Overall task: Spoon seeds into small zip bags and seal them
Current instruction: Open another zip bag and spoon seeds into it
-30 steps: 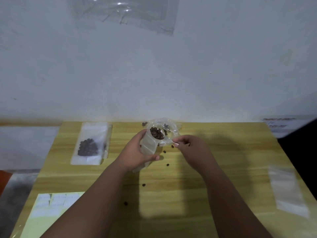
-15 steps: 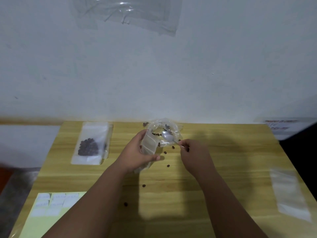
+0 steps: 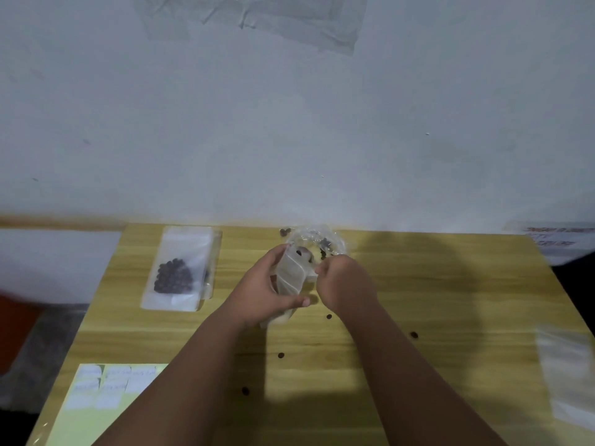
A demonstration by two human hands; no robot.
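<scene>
Now I see the right hand (image 3: 341, 284) has closed in on the mouth of the small frosted-plastic zip bag (image 3: 291, 272) — scooping looks done, sealing next — fingers curled, on what I cannot tell. The left hand (image 3: 260, 291) grips that limp, creased bag upright; a crinkly clear seed pouch (image 3: 322, 241) sits just behind it, round brown seeds (image 3: 328, 316) scattered beside it.

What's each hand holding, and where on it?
Left hand grips the zip bag round its middle. Right hand curls at its mouth; its hold is hidden.
</scene>
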